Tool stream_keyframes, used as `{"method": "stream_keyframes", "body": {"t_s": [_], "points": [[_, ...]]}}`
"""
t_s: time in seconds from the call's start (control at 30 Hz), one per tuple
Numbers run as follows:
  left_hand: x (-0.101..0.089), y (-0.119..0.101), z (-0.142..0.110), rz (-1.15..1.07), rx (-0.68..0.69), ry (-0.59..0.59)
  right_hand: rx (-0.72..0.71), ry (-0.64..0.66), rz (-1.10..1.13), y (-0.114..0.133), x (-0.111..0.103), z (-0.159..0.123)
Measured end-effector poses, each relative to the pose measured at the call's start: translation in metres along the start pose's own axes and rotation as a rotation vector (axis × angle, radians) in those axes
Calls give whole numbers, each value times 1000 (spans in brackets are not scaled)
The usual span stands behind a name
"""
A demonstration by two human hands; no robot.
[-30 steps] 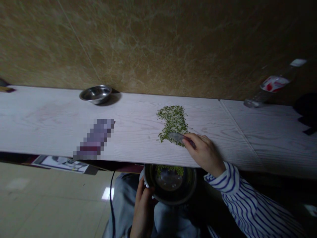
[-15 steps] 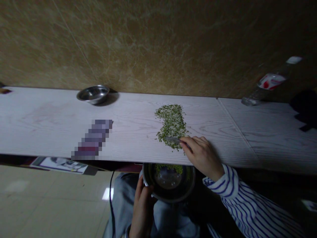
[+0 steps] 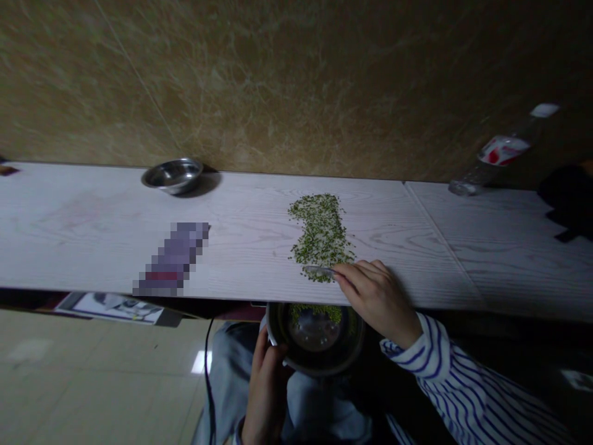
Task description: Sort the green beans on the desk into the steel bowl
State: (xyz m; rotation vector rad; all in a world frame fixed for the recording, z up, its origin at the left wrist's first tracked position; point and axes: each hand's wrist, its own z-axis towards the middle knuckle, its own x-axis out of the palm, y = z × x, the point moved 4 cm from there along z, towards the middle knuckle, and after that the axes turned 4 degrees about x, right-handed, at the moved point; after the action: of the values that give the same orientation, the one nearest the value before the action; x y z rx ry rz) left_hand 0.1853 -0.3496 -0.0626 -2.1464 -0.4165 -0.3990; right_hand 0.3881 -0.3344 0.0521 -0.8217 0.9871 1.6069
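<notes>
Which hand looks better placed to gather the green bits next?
Probably the right hand: its tool is at the near edge of the green bits, while the left hand holds the larger bowl below the table.

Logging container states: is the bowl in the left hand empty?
No, partly filled: green pieces lie in the bowl, toward its far side.

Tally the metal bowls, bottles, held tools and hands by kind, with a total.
Metal bowls: 2 (small bowl on the table, larger bowl below its edge)
Bottles: 1 (clear bottle)
Held tools: 1 (slim tool)
Hands: 2 (left hand, right hand)
Total: 6
</notes>
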Motion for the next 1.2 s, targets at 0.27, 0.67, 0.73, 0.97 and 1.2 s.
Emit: {"method": "stream_keyframes", "body": {"t_s": [0.27,0.67,0.73,0.97,1.2], "points": [[-1,0,-1,22,14,16,45,-16,23,-6,-2,-7],[2,-4,-5,28,14,-14,26,-13,41,1,-6,-15],[2,-5,-5,21,11,-7,36,-13,40,-1,-6,-17],[0,-6,-8,16,45,32,56,-16,48,-1,-8,-25],[0,-3,-8,21,48,51,43,-5,48,3,-10,-30]]}}
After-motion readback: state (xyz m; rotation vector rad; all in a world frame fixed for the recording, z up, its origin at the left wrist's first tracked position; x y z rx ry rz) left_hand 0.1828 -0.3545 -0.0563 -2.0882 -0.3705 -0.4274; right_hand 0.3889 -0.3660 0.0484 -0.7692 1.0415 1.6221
